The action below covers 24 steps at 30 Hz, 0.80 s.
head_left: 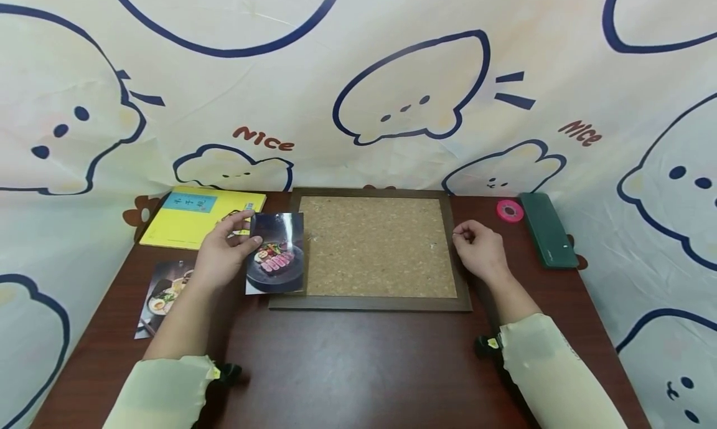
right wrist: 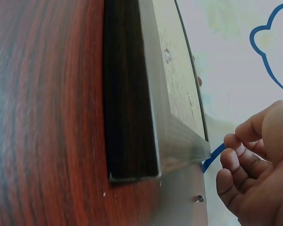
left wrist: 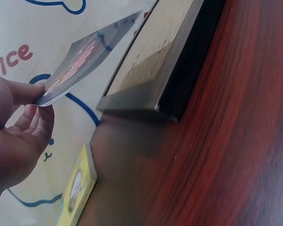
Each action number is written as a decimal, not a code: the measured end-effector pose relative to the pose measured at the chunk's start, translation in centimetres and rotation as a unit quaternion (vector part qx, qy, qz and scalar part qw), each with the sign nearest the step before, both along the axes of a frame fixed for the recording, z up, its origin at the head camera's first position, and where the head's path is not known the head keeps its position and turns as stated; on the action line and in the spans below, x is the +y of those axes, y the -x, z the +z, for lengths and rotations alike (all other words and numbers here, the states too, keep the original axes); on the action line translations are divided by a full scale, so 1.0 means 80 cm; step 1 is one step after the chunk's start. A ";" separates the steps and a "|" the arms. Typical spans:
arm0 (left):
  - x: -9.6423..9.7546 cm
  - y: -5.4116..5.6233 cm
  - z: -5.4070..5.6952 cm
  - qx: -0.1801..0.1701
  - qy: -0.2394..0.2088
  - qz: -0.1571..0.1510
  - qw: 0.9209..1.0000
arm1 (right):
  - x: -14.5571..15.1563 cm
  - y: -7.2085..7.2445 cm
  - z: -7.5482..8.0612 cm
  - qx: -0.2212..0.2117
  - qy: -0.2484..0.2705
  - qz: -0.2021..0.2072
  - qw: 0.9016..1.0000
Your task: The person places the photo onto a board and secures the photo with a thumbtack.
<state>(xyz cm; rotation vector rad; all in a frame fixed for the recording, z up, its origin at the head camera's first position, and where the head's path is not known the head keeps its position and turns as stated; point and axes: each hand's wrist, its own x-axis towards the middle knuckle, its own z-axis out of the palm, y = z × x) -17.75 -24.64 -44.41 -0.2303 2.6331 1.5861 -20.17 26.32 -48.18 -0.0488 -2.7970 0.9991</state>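
My left hand (head_left: pixel 246 230) pinches a glossy food photo (head_left: pixel 276 251) by its left edge, thumb on top and fingers beneath. The photo hangs over the left rim of a cork board (head_left: pixel 378 245) in a dark wooden frame. In the left wrist view the photo (left wrist: pixel 85 61) is lifted and tilted above the frame corner (left wrist: pixel 146 99), gripped by my left hand (left wrist: pixel 40 101). My right hand (head_left: pixel 463 233) rests on the table by the board's right edge, fingers loosely curled on nothing visible. In the right wrist view it (right wrist: pixel 236 155) sits beside the frame (right wrist: pixel 179 136).
A yellow book (head_left: pixel 190 220) lies at the back left and a second food photo (head_left: pixel 162 295) lies flat on the brown table (head_left: pixel 347 367). A pink tape roll (head_left: pixel 510 210) and a dark green case (head_left: pixel 548 237) sit at the back right. A printed cloth backs the table.
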 end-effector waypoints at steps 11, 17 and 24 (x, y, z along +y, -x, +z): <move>0.028 0.012 -0.013 0.011 -0.059 -0.011 0.998 | -0.019 0.003 -0.002 0.017 0.012 0.025 0.999; 0.041 0.018 -0.019 0.008 -0.049 -0.018 0.999 | -0.027 0.005 -0.003 0.025 0.013 0.032 0.999; 0.057 0.031 -0.028 0.002 -0.045 -0.033 0.998 | -0.037 0.006 -0.003 0.023 0.022 0.046 0.998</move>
